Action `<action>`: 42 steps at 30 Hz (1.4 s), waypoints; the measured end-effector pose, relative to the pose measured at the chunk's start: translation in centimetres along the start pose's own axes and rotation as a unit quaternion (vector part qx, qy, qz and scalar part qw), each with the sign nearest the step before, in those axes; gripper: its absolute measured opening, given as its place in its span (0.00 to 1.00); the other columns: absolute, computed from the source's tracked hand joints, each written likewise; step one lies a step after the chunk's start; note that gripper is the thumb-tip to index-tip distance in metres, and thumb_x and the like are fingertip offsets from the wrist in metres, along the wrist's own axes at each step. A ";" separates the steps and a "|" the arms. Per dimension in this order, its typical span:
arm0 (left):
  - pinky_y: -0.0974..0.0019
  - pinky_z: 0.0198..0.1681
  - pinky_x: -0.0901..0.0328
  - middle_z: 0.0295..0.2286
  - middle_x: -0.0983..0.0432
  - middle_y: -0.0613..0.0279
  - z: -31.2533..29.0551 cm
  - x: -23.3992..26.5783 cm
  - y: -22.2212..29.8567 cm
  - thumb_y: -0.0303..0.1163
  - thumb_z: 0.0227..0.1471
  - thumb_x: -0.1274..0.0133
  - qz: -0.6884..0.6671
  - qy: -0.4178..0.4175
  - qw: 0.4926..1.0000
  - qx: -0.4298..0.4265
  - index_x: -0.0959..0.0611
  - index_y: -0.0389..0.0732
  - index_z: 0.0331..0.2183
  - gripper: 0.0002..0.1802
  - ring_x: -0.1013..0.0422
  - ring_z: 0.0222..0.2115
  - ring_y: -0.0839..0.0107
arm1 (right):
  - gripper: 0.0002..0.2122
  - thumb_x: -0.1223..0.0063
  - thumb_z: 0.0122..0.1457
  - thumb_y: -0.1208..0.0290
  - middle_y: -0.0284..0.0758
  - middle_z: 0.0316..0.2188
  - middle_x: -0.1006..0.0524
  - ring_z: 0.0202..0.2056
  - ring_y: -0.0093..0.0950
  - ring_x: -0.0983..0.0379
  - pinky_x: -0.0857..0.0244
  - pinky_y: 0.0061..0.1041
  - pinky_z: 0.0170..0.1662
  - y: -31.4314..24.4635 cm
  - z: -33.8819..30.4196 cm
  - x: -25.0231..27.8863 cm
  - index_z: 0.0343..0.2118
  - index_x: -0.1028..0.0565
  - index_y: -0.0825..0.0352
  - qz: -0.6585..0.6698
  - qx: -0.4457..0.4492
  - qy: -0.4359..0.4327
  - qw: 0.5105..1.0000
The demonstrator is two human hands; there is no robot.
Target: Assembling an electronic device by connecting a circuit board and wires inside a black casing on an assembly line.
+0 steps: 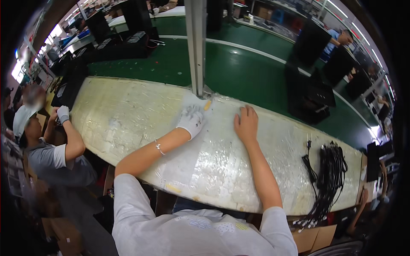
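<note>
Film-covered table [226,175] mid-frame, green line [252,70] behind it — both hands lie palm-down on the table, likely just resting: gloved left hand [191,120] loose, right hand [246,124] bare and flat, nothing seen gripped in either. Yellow strip [207,105] sits just beyond the left hand; post [195,47] at top center stands in the way of a straight reach to the line. Cables [332,168] heaped at right, probably kept handy; co-worker [60,155] at left.
</note>
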State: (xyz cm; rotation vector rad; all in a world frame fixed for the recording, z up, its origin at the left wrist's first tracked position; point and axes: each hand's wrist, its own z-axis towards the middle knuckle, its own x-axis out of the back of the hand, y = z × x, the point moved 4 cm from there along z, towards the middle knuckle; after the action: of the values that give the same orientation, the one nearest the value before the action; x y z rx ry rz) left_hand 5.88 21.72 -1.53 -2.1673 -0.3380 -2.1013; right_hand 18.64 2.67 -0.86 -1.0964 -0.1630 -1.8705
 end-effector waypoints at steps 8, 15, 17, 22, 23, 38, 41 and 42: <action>0.47 0.57 0.50 0.53 0.35 0.46 1.9 1.7 7.6 0.35 0.56 0.59 0.080 -0.017 0.994 -0.068 0.25 0.38 0.49 0.21 0.41 0.57 0.50 | 0.15 0.49 0.55 0.71 0.50 0.49 0.30 0.52 0.47 0.36 0.42 0.42 0.56 1.4 -0.8 0.6 0.44 0.28 0.71 0.004 0.016 0.009 1.000; 0.47 0.61 0.55 0.56 0.37 0.53 6.0 -1.1 10.8 0.43 0.59 0.60 -0.061 0.243 0.968 -0.030 0.26 0.46 0.51 0.22 0.47 0.60 0.51 | 0.15 0.51 0.54 0.76 0.50 0.51 0.31 0.54 0.48 0.38 0.45 0.43 0.58 0.8 -0.6 -0.4 0.45 0.29 0.69 0.020 0.019 -0.023 0.999; 0.47 0.63 0.56 0.57 0.38 0.53 6.0 -0.4 10.9 0.45 0.59 0.60 -0.073 0.224 0.971 -0.024 0.26 0.45 0.52 0.23 0.48 0.61 0.50 | 0.16 0.51 0.53 0.77 0.49 0.51 0.31 0.54 0.47 0.38 0.45 0.43 0.58 1.1 -0.5 -0.2 0.46 0.29 0.69 0.028 0.013 -0.016 0.999; 0.46 0.63 0.57 0.58 0.39 0.56 5.5 0.0 10.9 0.46 0.59 0.60 -0.129 0.154 0.979 -0.041 0.28 0.43 0.53 0.26 0.50 0.62 0.52 | 0.15 0.51 0.53 0.77 0.48 0.50 0.31 0.53 0.47 0.37 0.45 0.43 0.57 1.4 -0.6 0.1 0.45 0.28 0.69 0.039 -0.015 -0.023 0.999; 0.46 0.63 0.57 0.58 0.39 0.56 5.6 -0.3 10.9 0.46 0.59 0.60 -0.128 0.152 0.979 -0.039 0.28 0.43 0.53 0.26 0.50 0.62 0.52 | 0.15 0.51 0.53 0.77 0.48 0.50 0.30 0.53 0.46 0.37 0.44 0.43 0.57 1.3 -0.7 0.2 0.45 0.28 0.69 0.040 -0.016 -0.022 0.999; 0.41 0.60 0.55 0.62 0.48 0.53 5.7 -0.2 6.3 0.46 0.58 0.61 0.029 0.075 0.989 0.127 0.36 0.38 0.60 0.32 0.49 0.62 0.48 | 0.13 0.54 0.55 0.78 0.49 0.50 0.30 0.53 0.47 0.36 0.43 0.43 0.57 1.7 -0.7 -0.1 0.45 0.27 0.69 0.029 0.018 -0.005 0.999; 0.45 0.57 0.44 0.59 0.39 0.55 5.6 2.6 4.0 0.35 0.55 0.58 0.040 -0.031 0.995 0.083 0.30 0.47 0.57 0.26 0.42 0.59 0.51 | 0.14 0.53 0.55 0.78 0.49 0.50 0.30 0.52 0.47 0.36 0.43 0.42 0.57 1.5 -0.7 0.1 0.45 0.27 0.69 0.035 0.015 0.001 0.999; 0.49 0.54 0.40 0.56 0.34 0.56 5.8 3.0 2.6 0.30 0.53 0.58 0.016 -0.032 0.996 0.079 0.27 0.50 0.54 0.25 0.38 0.56 0.53 | 0.14 0.53 0.55 0.78 0.49 0.50 0.30 0.52 0.47 0.36 0.43 0.42 0.57 1.4 -0.6 0.1 0.45 0.27 0.69 0.035 0.012 -0.001 0.999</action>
State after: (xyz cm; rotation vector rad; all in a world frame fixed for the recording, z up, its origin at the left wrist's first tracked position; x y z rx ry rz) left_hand 12.20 20.75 1.41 -2.1382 -0.4549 -1.9201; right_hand 19.29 1.52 -1.58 -1.0742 -0.1458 -1.8021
